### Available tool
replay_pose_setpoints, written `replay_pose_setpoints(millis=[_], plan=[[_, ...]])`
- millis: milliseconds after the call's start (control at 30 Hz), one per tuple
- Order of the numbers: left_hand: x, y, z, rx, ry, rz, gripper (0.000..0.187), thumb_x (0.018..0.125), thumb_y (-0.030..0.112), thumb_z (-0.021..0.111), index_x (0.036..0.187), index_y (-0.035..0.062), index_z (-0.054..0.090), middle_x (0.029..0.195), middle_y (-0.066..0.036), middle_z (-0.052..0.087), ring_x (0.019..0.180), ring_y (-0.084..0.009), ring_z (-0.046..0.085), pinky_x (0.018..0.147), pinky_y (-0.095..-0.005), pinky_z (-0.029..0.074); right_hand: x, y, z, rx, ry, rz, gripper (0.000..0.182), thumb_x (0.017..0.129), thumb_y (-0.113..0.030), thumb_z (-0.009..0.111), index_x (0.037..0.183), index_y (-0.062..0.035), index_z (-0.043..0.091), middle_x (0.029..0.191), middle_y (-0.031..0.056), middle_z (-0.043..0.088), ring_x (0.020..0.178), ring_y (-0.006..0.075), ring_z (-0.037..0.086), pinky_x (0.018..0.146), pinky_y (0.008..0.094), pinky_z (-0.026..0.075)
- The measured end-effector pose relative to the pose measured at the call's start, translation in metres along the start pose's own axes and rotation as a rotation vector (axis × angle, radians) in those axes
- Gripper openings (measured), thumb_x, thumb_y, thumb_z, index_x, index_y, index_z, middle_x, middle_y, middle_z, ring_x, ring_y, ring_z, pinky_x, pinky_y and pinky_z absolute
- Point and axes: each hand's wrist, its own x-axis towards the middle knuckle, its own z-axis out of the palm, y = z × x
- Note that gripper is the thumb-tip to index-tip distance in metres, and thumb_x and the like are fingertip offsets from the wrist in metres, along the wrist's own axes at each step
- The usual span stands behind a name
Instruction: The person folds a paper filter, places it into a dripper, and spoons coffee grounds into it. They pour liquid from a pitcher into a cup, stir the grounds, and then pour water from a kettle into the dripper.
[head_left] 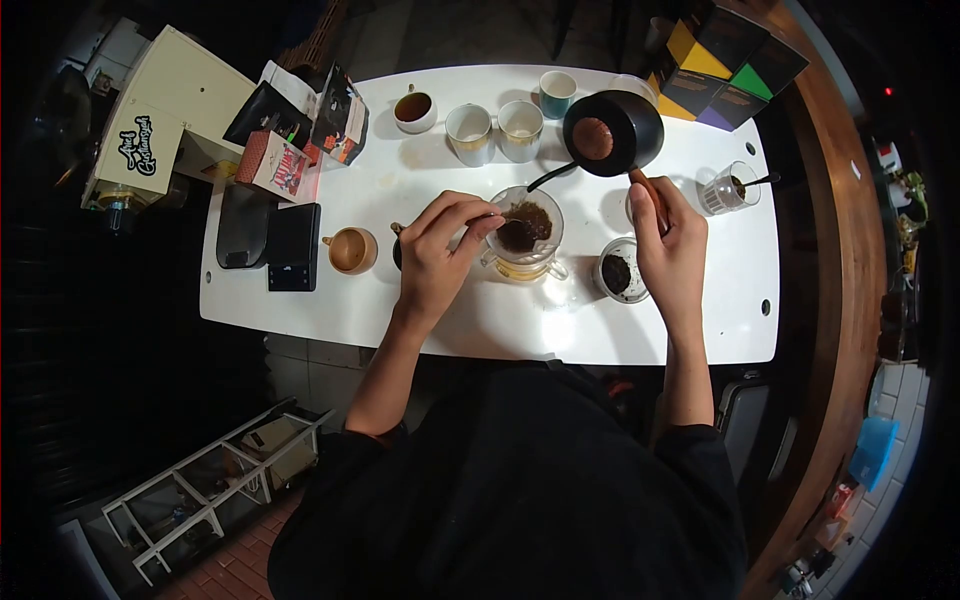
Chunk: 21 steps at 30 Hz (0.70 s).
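My right hand [672, 235] is wrapped round the wooden handle of a black gooseneck kettle [640, 130], held above the table. The kettle's thin spout reaches left toward a pour-over dripper [546, 200]. Wet dark coffee grounds [528, 226] lie inside the dripper, which sits on a glass server [525, 270]. Over the dripper's left side, my left hand [440, 240] pinches what looks like a small spoon [512, 221], its tip at the grounds. Near my right wrist stands a cup with dark grounds [618, 275]. A dark cup is partly hidden behind my left hand.
Two pale mugs [470, 135] and a teal cup [557, 95] stand at the back, left of the kettle. A cup of brown liquid [414, 108], a tan cup [350, 250] and a black scale [293, 262] are leftward. A glass [725, 190] holding a spoon stands right.
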Motion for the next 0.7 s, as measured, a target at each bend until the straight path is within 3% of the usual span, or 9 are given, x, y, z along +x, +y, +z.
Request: replay_pose_setpoints(millis=[133,400,700], plan=[[0.001,0.001,-0.002,0.012,0.002,-0.006,0.012,0.082,0.002,0.077,0.094,0.0024,0.072,0.089,-0.006,0.069,0.076,-0.0189,0.070,0.067,-0.0310,0.055,0.003,-0.006,0.006,0.006,-0.018,-0.009,0.027,0.099,-0.018,0.060,0.092,0.0079,0.065,0.058,0.0097,0.051,0.055,0.0116,0.038,0.052,0.0300,0.032],[0.002,-0.002,0.000,0.020,0.006,-0.022,0.013,0.083,0.001,0.076,0.094,0.0000,0.071,0.089,-0.007,0.069,0.076,-0.0170,0.070,0.067,-0.0294,0.055,-0.002,-0.019,0.006,0.067,-0.067,0.000,0.030,0.098,-0.018,0.060,0.083,0.0073,0.058,0.073,0.0157,0.068,0.055,0.0091,0.042,0.052,0.0293,0.037],[0.001,-0.008,0.004,0.009,-0.004,-0.057,0.013,0.081,-0.004,0.075,0.092,-0.0015,0.069,0.088,-0.009,0.069,0.074,-0.0187,0.067,0.070,-0.0296,0.053,-0.015,-0.026,-0.013,-0.014,-0.176,0.064,0.027,0.098,-0.015,0.061,0.084,0.0073,0.058,0.071,0.0149,0.067,0.056,0.0075,0.042,0.052,0.0277,0.036]])
